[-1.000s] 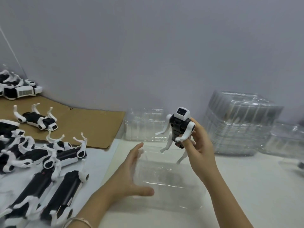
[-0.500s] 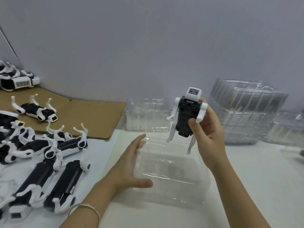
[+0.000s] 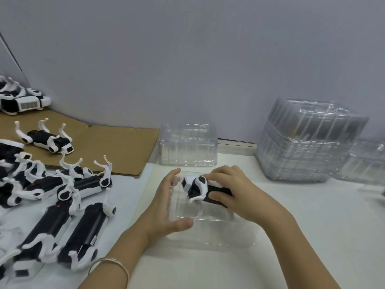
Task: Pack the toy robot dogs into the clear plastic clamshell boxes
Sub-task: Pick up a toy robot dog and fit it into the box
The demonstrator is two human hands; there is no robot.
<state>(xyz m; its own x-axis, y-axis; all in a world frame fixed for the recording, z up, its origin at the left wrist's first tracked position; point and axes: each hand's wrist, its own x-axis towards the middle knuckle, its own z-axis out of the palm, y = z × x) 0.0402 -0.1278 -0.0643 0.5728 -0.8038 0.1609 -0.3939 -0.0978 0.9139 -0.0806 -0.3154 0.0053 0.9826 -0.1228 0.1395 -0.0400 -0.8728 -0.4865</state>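
The right hand grips the toy robot dog round its black body, long axis left-right, head toward the left hand, whose straight fingers brace the left wall of the clamshell box just beneath

Your right hand covers the back half of the toy dog over the open box. Far left of that box, piled dogs run out of view; far right, another box does too.
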